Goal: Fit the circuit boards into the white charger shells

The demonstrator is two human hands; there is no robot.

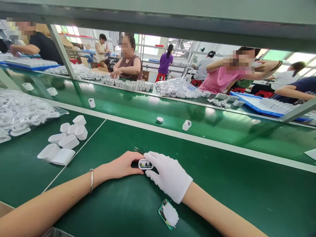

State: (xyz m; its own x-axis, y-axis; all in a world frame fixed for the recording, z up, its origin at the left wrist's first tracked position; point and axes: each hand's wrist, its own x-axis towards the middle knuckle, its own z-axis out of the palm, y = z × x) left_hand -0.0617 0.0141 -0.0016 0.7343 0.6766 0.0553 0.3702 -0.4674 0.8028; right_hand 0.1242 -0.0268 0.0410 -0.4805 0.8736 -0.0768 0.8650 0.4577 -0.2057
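Note:
A small white plastic housing (145, 164) with electronic parts inside is held between my two hands, its open end facing me. My bare left hand (125, 166), with a bracelet on the wrist, pinches its left side between thumb and fingers. On the right side, my white-gloved right hand (165, 172) closes thumb and fingers on it. Thin dark tweezers (138, 150) stick out behind the fingers; which hand holds them is hidden. Nearer to me lies a green circuit board (168, 214) with a white pad on it.
Several empty white housings (69, 141) stand to the left, beside a plastic bag of white parts (22, 113). Beyond a white strip (172, 131), the green belt carries another housing (187, 125) and a small board (159, 120). Co-workers sit across; a shelf beam (158, 19) spans overhead.

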